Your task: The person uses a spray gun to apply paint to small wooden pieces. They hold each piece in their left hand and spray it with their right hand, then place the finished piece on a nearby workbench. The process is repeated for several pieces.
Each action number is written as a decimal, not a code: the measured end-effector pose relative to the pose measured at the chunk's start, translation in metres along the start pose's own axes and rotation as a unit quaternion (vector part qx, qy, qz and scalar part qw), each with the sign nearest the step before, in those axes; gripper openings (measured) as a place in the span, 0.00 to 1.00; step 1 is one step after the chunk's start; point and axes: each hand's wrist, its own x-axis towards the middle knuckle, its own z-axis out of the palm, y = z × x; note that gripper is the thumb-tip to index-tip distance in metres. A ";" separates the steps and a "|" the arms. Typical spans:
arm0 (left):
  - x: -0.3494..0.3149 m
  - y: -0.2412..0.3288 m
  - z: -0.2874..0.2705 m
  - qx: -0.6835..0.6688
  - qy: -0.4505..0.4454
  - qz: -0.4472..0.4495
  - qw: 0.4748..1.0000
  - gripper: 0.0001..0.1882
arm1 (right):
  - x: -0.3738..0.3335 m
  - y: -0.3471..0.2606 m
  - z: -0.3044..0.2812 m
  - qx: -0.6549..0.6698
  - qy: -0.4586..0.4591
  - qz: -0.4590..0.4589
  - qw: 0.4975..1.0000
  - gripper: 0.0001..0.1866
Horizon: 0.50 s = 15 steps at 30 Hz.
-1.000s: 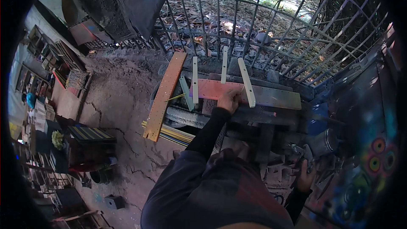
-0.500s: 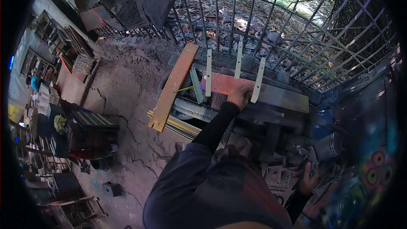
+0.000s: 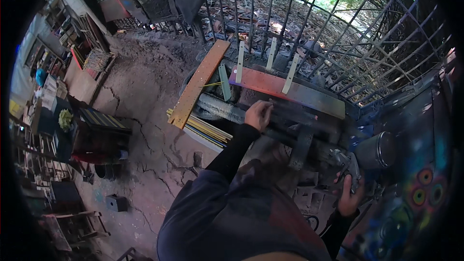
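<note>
My left hand (image 3: 259,114) is off the work, just in front of a long board (image 3: 314,97) coloured red to grey. Its fingers are curled together; whatever may be in them is too small to make out. Low at the right, my right hand (image 3: 350,197) grips a metal spray gun (image 3: 349,164) that has a round silver cup (image 3: 377,151). Three pale strips with holes, a left one (image 3: 239,63), a middle one (image 3: 271,54) and a right one (image 3: 291,73), rest across or against the red-grey board. A short grey-green strip (image 3: 224,83) leans at its left end.
An orange drilled board (image 3: 200,84) lies slanting at the left, over a bundle of yellow and dark strips (image 3: 205,130). Metal bars (image 3: 285,14) form a fence behind. A striped stack (image 3: 104,118) stands farther left, and a small dark block (image 3: 116,203) sits on the cracked floor.
My left hand has left the red-grey board beside the right pale strip and drawn back toward me and leftward. My right hand keeps hold of the spray gun. The whole view has shifted slightly.
</note>
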 end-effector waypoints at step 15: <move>-0.287 -0.048 -0.107 0.136 -0.309 -0.278 0.899 0.16 | -0.074 -0.043 0.033 -0.075 -0.173 -0.224 0.956 0.19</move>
